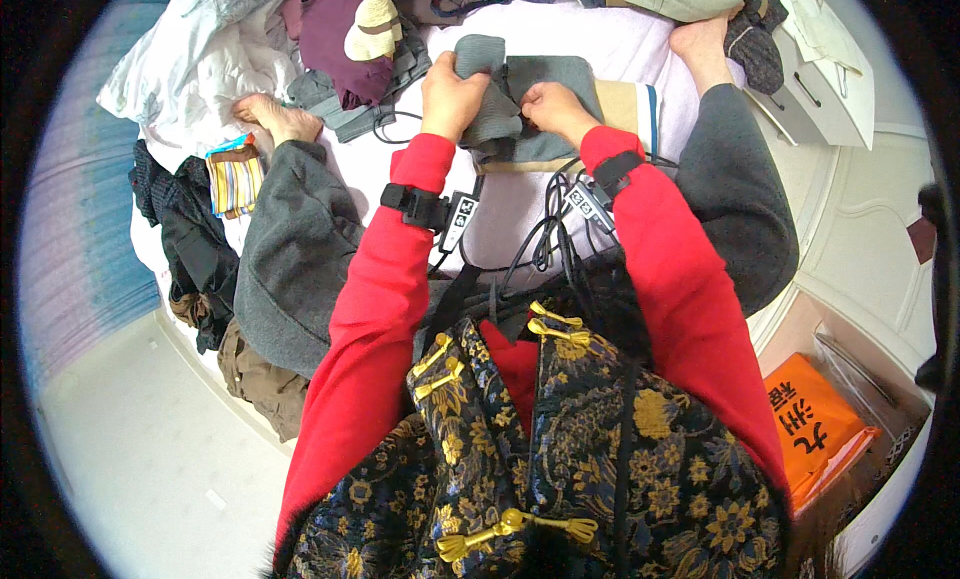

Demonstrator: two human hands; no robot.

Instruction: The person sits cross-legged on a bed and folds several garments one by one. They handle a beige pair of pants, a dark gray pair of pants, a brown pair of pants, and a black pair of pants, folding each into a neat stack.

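A grey ribbed knit piece [487, 106] is pinched in my left hand [455, 95], its upper end folded over between thumb and fingers. My right hand [555, 107] has its fingers curled at the inner edge of a folded grey cloth [551, 72], close to the ribbed piece; whether it grips the edge is hard to tell. Under the grey cloth lies a folded beige cloth [622, 110] with a white and blue border. Both rest on a pale pink bed cover [517, 211] between my legs. Black cables run from the wrist straps across the cover.
A maroon garment [337, 38] with a small straw hat [373, 27] lies at the upper left. Dark clothes [195, 241] and a striped folded cloth [235, 177] are beside my left leg. A white drawer cabinet [817, 91] stands right; below it is an orange bag [814, 429] bearing writing.
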